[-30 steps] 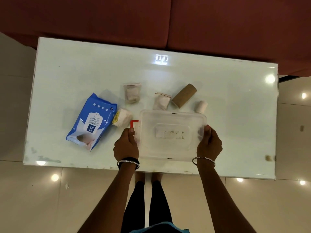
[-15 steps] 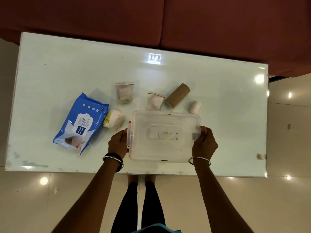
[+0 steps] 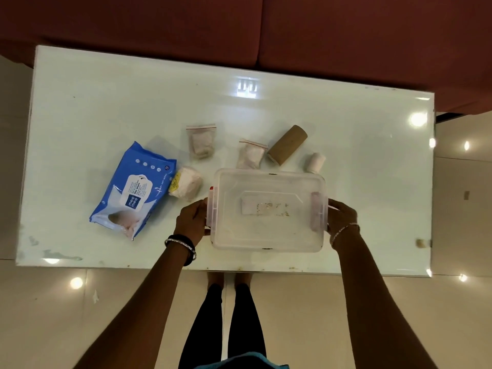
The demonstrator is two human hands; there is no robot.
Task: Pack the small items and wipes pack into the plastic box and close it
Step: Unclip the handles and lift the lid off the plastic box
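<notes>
Clear plastic box (image 3: 269, 211), lid on, sits at near edge of white table (image 3: 106, 102). Left hand (image 3: 192, 222) w/ grip on box's left latch side, right hand (image 3: 342, 218) on right latch side. Blue wipes pack (image 3: 134, 189) lies left, well apart from box; white bundle (image 3: 186, 182) touching pack. Two zip bags (image 3: 201, 141) (image 3: 250, 154), cardboard tube (image 3: 287, 148), small white roll (image 3: 315, 162) just behind box.

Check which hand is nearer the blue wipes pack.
Left. The left hand is just right of the wipes pack; the right hand is beyond the plastic box.

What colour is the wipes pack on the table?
Blue with a white label, the wipes pack shows clearly in the head view.
</notes>
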